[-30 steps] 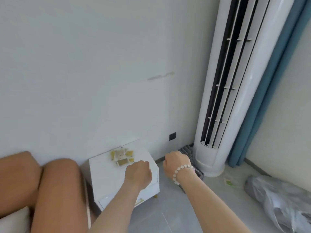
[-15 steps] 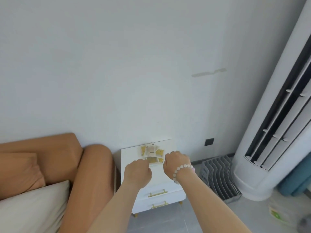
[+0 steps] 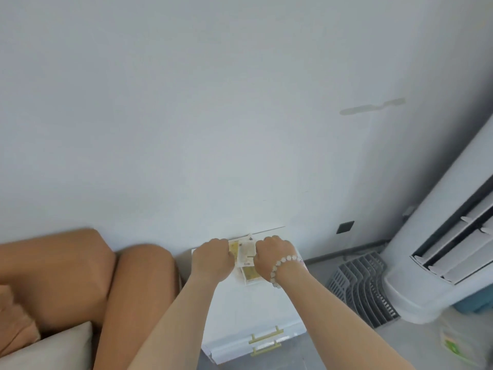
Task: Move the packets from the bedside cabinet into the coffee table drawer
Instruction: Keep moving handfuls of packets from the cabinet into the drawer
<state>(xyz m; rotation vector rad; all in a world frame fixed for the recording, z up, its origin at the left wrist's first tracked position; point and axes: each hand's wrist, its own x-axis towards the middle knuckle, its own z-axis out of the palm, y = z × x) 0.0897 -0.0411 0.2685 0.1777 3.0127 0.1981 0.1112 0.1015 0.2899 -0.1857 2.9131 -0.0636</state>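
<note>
Several yellow and white packets [image 3: 246,256] lie in a small pile at the back of the white bedside cabinet's [image 3: 240,311] top, close to the wall. My left hand [image 3: 213,259] has its fingers curled onto the pile's left side. From the right side my right hand [image 3: 274,256], with a bead bracelet at the wrist, closes its curled fingers on the same pile. Both hands show their backs to me, so the fingertips are hidden. One packet pokes out below, between my wrists. No coffee table is in view.
An orange sofa arm [image 3: 138,289] with a beige cushion [image 3: 53,348] stands left of the cabinet. A grey slotted rack [image 3: 362,287] leans on the floor to the right, next to a tall white air conditioner [image 3: 448,249]. The cabinet has two gold drawer handles [image 3: 265,339].
My view swung left and came closer to the cabinet. Both hands moved forward from in front of the pile onto its two sides.
</note>
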